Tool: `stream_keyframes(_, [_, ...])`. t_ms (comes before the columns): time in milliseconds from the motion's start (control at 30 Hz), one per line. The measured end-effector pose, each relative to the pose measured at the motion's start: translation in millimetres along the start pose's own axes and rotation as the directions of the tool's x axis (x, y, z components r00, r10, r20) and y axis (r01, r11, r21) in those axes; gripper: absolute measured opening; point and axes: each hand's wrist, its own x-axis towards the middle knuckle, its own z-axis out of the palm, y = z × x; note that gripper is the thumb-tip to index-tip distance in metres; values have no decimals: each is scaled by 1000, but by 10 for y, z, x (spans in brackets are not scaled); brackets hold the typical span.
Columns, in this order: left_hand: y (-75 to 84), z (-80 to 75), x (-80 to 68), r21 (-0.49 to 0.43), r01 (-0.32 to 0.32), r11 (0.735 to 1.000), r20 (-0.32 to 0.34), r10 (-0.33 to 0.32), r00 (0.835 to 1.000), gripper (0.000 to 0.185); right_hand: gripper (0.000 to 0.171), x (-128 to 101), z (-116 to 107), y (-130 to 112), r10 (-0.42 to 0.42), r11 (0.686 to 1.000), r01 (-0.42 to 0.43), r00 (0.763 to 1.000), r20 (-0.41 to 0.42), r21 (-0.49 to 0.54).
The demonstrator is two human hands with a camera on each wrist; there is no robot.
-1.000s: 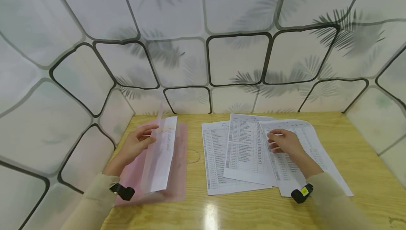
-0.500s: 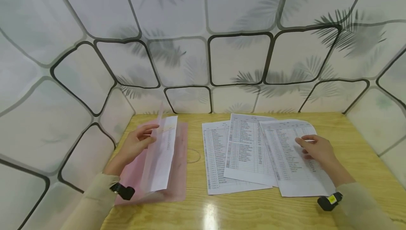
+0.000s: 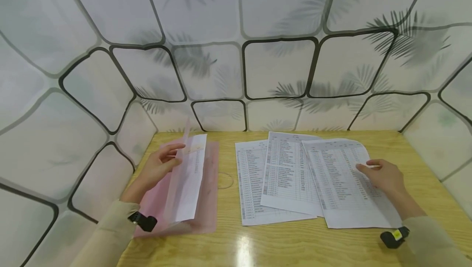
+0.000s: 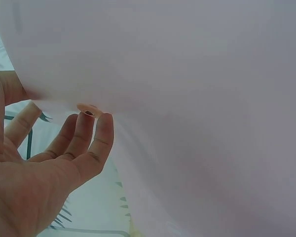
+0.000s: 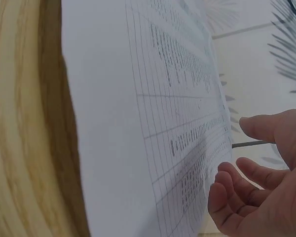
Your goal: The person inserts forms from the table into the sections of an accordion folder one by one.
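My left hand (image 3: 162, 164) holds the raised cover of a translucent pink folder (image 3: 210, 213) at the left. In the left wrist view the fingers and thumb are bent at the edge of its pink sheet (image 4: 197, 113). A white printed paper (image 3: 191, 189) stands tilted inside the folder. At the right, my right hand (image 3: 383, 177) hovers at the right side of a printed sheet (image 3: 335, 177), whose upper right corner curves. The right wrist view shows loosely bent fingers, the thumb apart, with fingertips right at the edge of the sheet (image 5: 108, 123).
Two more printed sheets lie fanned to the left of that one, the middle sheet (image 3: 284, 164) overlapping the leftmost sheet (image 3: 250, 185). Everything rests on a light wooden table (image 3: 280, 242). A patterned wall (image 3: 276, 70) closes off the back and sides.
My right hand has moved right across the rightmost sheet to its right side. That sheet's lower right corner sits slightly further left than a second ago. The left hand and folder hold still.
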Motion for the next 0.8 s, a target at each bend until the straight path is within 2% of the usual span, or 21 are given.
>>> stream_keyframes(233, [-4, -3, -4, -4, 2, 1000, -2, -2, 1000, 46, 78, -9, -20, 103, -63, 989, 58, 998, -26, -133])
stream_keyframes(400, [0, -5, -6, 1, 1, 1000, 0, -1, 1000, 46, 87, -37, -32, 135, -26, 985, 29, 999, 22, -169])
stream_keyframes(633, [6, -5, -1, 4, 1, 1000, 0, -1, 1000, 46, 89, -23, -40, 143, -22, 979, 37, 997, 74, -201])
stream_keyframes(800, [3, -6, -1, 5, -3, 1000, -2, 3, 1000, 45, 79, -23, -84, 101, 20, 975, 4, 994, 106, -221])
